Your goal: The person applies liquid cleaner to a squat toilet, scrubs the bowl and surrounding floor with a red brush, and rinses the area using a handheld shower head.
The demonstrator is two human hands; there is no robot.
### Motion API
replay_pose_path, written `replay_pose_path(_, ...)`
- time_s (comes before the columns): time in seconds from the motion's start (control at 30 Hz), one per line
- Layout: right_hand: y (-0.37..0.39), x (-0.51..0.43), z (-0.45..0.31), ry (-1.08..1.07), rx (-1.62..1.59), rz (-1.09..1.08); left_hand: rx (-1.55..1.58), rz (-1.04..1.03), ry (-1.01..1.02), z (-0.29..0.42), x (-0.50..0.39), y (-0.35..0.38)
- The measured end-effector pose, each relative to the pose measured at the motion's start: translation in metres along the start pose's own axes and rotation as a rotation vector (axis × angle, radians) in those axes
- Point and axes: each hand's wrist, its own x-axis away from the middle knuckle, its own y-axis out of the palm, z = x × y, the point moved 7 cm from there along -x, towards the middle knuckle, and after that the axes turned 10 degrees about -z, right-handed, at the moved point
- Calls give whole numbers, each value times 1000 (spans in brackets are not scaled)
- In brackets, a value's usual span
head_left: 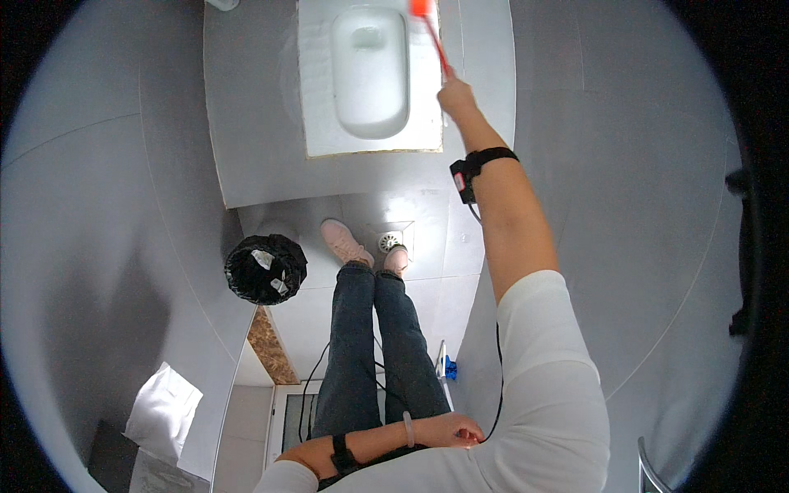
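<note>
My right hand is stretched forward and grips the thin red handle of a brush-like tool. The tool's orange-red head is blurred and cut off by the top edge of the picture, over the right side of a white squat toilet. A little water stands in the bowl's far end. Held against my waist, my left hand has its fingers curled, and I see no object in it. A black cable runs down close beside that hand.
The toilet is set in a raised grey tiled step. A bin lined with a black bag holds some paper, left of my feet. Between the step and my shoes lies a round floor drain. White paper hangs at the lower left wall.
</note>
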Motion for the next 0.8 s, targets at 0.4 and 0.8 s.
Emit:
replay_pose_path(0.4, -34, 102, 2, -98, -27, -47, 118, -86, -29, 58, 27, -3)
replay_pose_path(0.8, -54, -62, 10, 17, -166, -99, -71, 108, 96, 113, -48, -59)
